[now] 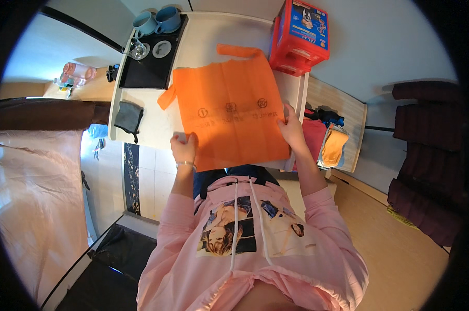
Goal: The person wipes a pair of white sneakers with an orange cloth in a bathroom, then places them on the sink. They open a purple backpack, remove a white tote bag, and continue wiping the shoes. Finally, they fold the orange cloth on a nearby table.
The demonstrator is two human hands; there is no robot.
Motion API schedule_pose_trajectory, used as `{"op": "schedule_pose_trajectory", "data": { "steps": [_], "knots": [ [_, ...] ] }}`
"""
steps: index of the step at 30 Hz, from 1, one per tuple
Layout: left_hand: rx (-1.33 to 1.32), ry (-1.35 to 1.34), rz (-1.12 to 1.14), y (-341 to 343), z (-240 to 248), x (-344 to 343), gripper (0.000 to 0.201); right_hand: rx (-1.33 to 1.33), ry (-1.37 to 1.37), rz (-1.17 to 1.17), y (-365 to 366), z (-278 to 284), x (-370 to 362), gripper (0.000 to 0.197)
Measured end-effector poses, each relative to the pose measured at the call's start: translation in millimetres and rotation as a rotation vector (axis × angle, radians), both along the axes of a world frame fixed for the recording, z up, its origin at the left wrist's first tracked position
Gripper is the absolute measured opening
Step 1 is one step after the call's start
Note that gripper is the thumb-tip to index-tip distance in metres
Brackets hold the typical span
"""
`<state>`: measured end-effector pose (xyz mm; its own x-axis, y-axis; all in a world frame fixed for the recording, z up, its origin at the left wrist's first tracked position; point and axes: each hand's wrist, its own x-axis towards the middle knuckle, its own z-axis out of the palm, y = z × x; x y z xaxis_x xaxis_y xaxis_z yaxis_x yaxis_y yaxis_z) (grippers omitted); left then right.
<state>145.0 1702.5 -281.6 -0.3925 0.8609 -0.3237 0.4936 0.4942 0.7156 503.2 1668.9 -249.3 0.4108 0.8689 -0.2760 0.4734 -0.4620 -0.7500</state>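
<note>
An orange cloth carry bag with dark printing lies spread flat over the white tabletop, its near end reaching past the front edge above my lap. One handle loop sticks out at its far right, another at its left side. My left hand is closed on the bag's left edge near the lower corner. On the opposite side my right hand grips the right edge, thumb on top of the fabric. The fingers beneath the bag are partly hidden.
Two blue mugs and glassware stand on a black tray at the far left. A dark folded pouch lies at the table's left edge. A red plastic box stands far right. Folded clothes sit on a shelf to the right.
</note>
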Motion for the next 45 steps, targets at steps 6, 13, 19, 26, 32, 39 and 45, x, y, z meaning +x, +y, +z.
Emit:
{"op": "schedule_pose_trajectory", "data": {
  "steps": [6,13,19,26,32,39,45],
  "knots": [
    [-0.137,-0.095,0.148,-57.4,-9.6,-3.8,0.060,-0.002,0.152,-0.028,-9.4,1.9,-1.1,0.044],
    [-0.111,-0.684,0.322,-50.8,25.9,-29.9,0.047,-0.016,0.235,0.171,-18.9,-9.0,17.3,0.022],
    [-0.230,-0.462,0.025,-44.8,39.2,-60.6,0.046,-0.097,0.430,0.188,-19.7,-2.5,17.5,0.038],
    [-0.176,-0.576,0.041,-0.1,24.4,-38.0,0.042,0.081,0.458,-0.009,-5.8,-8.8,-11.8,0.046],
    [-0.173,-0.487,-0.012,31.7,26.9,-28.4,0.010,0.000,0.372,-0.040,-3.1,-28.9,-16.3,0.023],
    [-0.022,-0.312,-0.293,36.7,44.8,-33.3,0.008,0.124,0.218,0.004,3.2,25.3,-43.6,0.027],
    [-0.139,-0.257,-0.377,29.2,25.3,-11.9,0.017,0.075,0.028,0.224,35.5,93.4,-77.4,0.035]
  ]
}}
